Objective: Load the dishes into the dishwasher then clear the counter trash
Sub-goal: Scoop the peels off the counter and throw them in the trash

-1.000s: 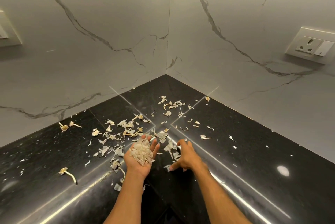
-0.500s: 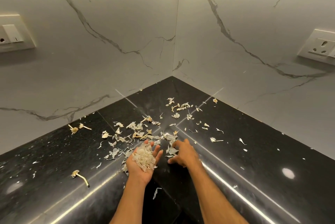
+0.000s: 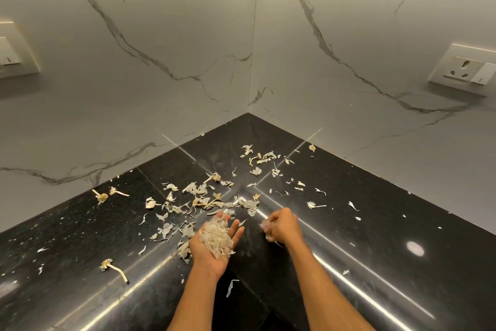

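Note:
Dry garlic peels and stems lie scattered over the black corner counter. My left hand is palm up just above the counter's front edge, fingers straight, carrying a heap of collected peels. My right hand hovers just to its right, fingers curled round a few pale peels lifted off the counter. More peels lie farther back toward the corner.
Marble-patterned walls meet at the corner behind the counter. A socket plate is on the right wall and a switch plate on the left wall. Loose garlic stems lie at the left, and one peel lies below the counter edge.
My right hand has closed on a few peels and lifted them off the counter toward my left palm. The left hand has kept its heap and barely moved.

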### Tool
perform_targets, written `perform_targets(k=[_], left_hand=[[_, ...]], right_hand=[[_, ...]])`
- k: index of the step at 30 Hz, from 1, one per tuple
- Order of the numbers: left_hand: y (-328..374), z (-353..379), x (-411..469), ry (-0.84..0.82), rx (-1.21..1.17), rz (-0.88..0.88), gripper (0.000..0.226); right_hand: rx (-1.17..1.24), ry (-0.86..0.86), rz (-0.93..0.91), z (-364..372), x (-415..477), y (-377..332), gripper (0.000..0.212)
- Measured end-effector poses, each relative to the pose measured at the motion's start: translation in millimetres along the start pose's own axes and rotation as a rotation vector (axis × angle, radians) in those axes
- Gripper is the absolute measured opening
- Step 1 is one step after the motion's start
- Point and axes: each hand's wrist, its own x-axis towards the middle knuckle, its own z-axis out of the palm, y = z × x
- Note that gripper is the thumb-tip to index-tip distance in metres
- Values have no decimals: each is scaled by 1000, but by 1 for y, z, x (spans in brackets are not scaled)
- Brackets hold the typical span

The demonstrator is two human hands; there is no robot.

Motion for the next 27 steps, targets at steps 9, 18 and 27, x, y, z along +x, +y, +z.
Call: perform_targets(k=[9, 18, 27], left_hand=[[-47, 22, 16, -34, 39, -39, 55], [-64, 35, 25, 25, -32, 6, 54], [-57, 36, 24, 68, -31, 71, 50]], right_hand=[[353, -334, -131, -30, -21, -45, 17], [191, -176, -180, -59, 11, -22, 19], [-311, -249, -206, -47, 19, 33, 71]])
